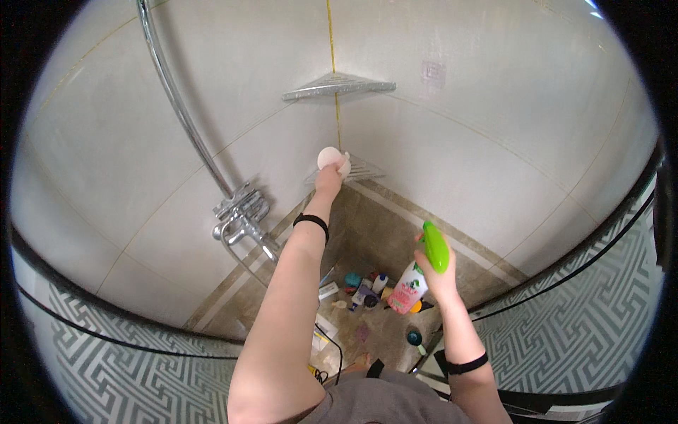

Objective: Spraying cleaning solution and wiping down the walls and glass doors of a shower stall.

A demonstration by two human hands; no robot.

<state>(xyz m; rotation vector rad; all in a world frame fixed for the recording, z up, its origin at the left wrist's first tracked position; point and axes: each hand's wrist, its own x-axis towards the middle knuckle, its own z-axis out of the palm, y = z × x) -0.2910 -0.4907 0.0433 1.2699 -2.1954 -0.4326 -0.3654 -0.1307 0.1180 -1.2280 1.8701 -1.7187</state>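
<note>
My left arm reaches up to the wall corner, where my left hand (329,181) holds a pale round object (329,157) with two disc-like parts. What kind of thing it is cannot be made out. It is at the lower metal corner shelf (364,169) and partly covers it; whether they touch is unclear. In my right hand (443,277) is a spray bottle (407,288), gripped at its green trigger head. The bottle is white and pink, tilted, with its nozzle pointing up and left toward the corner.
An upper corner shelf (339,87) hangs above. A chrome shower mixer (244,219) with a hose (176,102) is on the left wall. Several bottles and small items, including a white bottle (380,283) and a dark round cup (414,338), lie on the floor. Patterned curtains (120,378) flank both sides.
</note>
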